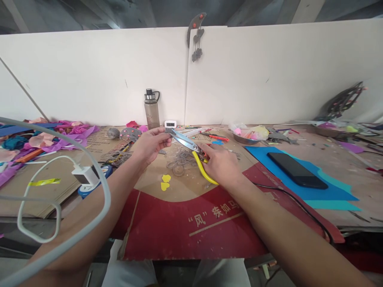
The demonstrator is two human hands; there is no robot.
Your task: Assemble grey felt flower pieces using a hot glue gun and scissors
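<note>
Right hand (223, 164) grips scissors (184, 140); red cardboard (167, 229) reads “风” 疾如马.

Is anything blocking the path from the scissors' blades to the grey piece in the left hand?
Nothing visible: the scissors, held in the right hand, reach the grey piece pinched in the left hand. The tangled string lies on the cardboard, out of the way.

Bare forearms (278, 227), trousers (223, 275) (white or nearly)
</note>
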